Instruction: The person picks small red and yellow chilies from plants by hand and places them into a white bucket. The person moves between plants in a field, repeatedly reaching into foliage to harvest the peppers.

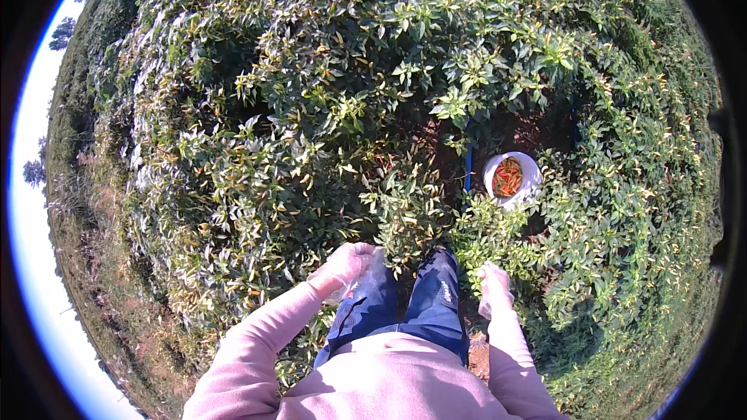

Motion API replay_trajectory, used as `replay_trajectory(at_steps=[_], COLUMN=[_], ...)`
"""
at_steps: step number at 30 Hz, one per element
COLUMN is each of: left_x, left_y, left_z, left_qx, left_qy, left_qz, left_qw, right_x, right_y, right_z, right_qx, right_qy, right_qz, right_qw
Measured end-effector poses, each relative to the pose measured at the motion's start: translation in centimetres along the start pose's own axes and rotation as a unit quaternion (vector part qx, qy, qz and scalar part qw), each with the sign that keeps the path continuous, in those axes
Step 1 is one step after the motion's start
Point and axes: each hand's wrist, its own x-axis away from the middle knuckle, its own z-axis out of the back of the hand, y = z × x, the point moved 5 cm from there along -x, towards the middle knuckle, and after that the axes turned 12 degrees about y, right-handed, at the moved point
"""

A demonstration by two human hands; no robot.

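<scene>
My left hand (pixel 345 267) is in front of my left thigh, its fingers curled. Thin clear plastic (pixel 372 273) hangs at its fingers and palm; I cannot tell whether this is a loose glove or a held piece. To the right of my jeans (pixel 430 297), my right hand (pixel 495 284) is beside green pepper leaves, also with clear plastic at the palm and wrist. Its fingers look bent, and what they hold is hidden. Directly ahead of my legs stands a chili pepper plant (pixel 411 216) with pale yellow pods.
A white bucket (pixel 530 178) with red and orange chili peppers (pixel 508 177) inside stands ahead to the right. Beside it runs a blue hose (pixel 468 166) over brown soil. Dense pepper plants (pixel 280 146) surround me, and dry grass (pixel 105 256) lies far left.
</scene>
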Motion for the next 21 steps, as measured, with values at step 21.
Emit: replay_trajectory(at_steps=[21], left_x=[2.3], left_y=[-7.5], left_z=[16.0], left_qx=[0.363], left_qy=[0.077], left_qz=[0.003], left_qw=[0.929], right_x=[8.4], right_y=[-5.9], right_z=[-1.6], right_qx=[-0.076], right_qy=[0.016], right_qz=[0.053], right_qw=[0.996])
